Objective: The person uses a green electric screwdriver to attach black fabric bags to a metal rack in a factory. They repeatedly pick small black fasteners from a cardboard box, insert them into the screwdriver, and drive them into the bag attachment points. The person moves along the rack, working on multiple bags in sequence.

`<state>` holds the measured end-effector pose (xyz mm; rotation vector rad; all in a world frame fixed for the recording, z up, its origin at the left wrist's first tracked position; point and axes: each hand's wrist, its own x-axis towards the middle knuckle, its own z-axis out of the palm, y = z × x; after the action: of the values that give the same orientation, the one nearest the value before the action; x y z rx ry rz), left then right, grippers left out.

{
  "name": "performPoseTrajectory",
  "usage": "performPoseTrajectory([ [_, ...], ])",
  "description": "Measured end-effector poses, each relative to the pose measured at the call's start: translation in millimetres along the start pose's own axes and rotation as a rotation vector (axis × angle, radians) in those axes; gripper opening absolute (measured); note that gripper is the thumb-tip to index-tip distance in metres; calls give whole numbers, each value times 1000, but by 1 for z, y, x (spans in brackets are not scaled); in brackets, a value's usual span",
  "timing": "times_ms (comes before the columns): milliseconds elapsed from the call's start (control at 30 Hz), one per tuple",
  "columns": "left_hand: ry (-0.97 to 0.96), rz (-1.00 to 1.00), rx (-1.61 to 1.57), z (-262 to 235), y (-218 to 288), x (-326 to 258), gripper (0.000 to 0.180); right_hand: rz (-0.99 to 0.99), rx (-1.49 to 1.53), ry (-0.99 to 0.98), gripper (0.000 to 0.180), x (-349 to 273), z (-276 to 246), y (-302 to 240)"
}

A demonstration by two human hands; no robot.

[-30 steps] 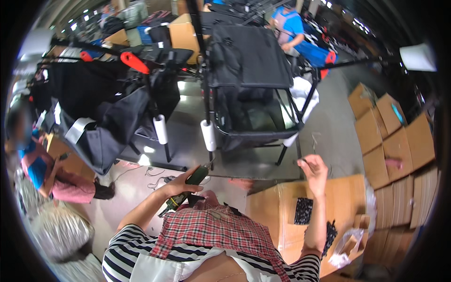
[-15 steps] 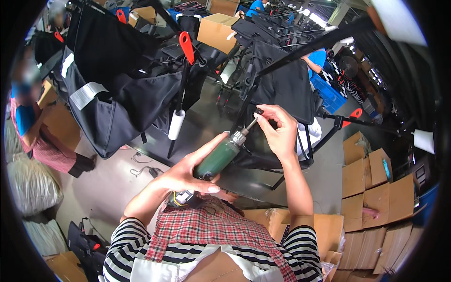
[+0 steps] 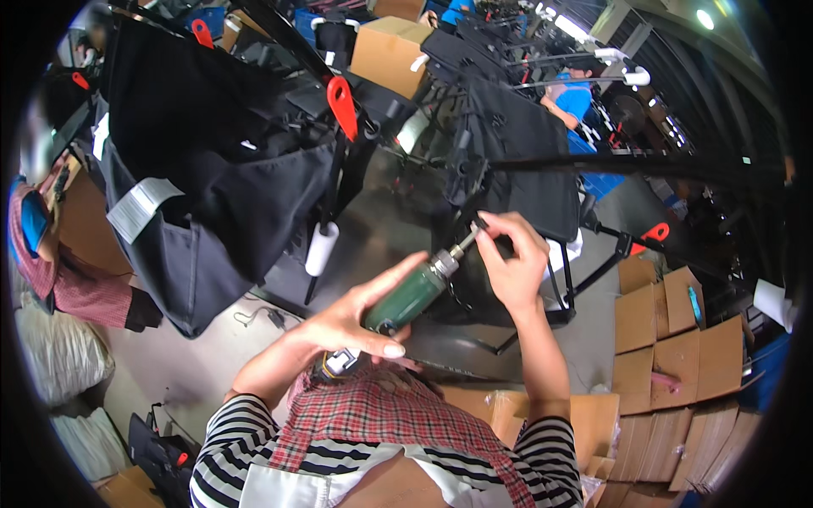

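Observation:
My left hand is wrapped round the green body of a power screwdriver. The tool slants up to the right, its silver collar and thin bit toward my right hand. With thumb and forefinger, that hand pinches a small black piece at the bit's tip; its exact kind is too small to make out. Behind the tip stands a black fabric item on a dark tubular frame. A larger black fabric body with a white label hangs to the left.
A dark bar crosses above my right hand. Red looped tabs and a white sleeve sit on frame tubes. Cardboard boxes stack at the right. Co-workers stand at far left and beyond the frames.
Both hands and the screwdriver sit slightly lower and further right in view. The dark bar at upper right has swung from a slant to nearly level. My grips are unchanged.

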<state>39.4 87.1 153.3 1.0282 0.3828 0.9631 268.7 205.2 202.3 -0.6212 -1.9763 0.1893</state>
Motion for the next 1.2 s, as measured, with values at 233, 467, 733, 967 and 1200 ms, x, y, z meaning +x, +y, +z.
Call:
performPoseTrajectory([
  [233, -249, -90, -369, -16, -5, 4, 125, -321, -156, 140, 36, 2, 0, -16],
  [467, -285, -107, -407, -27, -6, 5, 133, -353, -127, 154, 43, -1, 5, -24],
  [733, -322, -61, -337, -30, -6, 4, 133, -380, -112, 145, 45, 2, 6, -25],
  [967, -341, -40, -350, -32, -13, 6, 132, -385, -103, 155, 44, 2, 5, -27],
  [1200, -351, -22, -336, -32, -15, 8, 132, -390, -105, 154, 44, 2, 4, -26],
])
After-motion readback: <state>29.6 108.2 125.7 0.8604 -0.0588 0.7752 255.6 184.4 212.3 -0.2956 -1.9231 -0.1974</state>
